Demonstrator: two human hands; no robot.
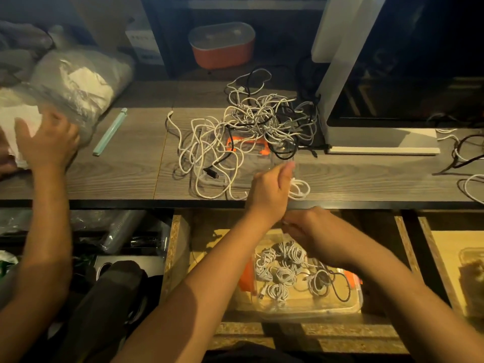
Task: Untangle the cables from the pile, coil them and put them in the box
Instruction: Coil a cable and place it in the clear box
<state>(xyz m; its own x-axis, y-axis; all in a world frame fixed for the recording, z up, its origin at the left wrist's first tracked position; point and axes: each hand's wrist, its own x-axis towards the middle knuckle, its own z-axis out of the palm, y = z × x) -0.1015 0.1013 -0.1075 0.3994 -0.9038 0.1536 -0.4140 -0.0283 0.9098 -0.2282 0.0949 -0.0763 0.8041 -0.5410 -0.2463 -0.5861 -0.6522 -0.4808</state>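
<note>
Pile: upper centre of the frame on the table, white and a few black cables knotted together, sprawled over a clear lid with an orange catch
White cable: a small coil of loops at the table's near edge, just right of the left hand
Left hand: closed around that coil, thumb up, keeping the loops together
Right hand: fingers drawn together just below the left wrist, over the drawer; it may be pinching the cable's tail, but that is too blurred to tell
Box: clear plastic, lower centre-right, sitting in an open drawer; several tight white coils and one with a black lead already lie in it
Other hand: far left, spread flat on a plastic bag, apart from the cable work
Handling: the cables look light, limp and braided, so probably not slippery; a coil is likely to spring open unless gripped across all its loops
Where to hold: across the middle of the bundle, with the plug end tucked in; pull strands from the pile by a free end, gently at the connectors
Writing: none readable; a carton at upper left bears marks too blurred to make out
</note>
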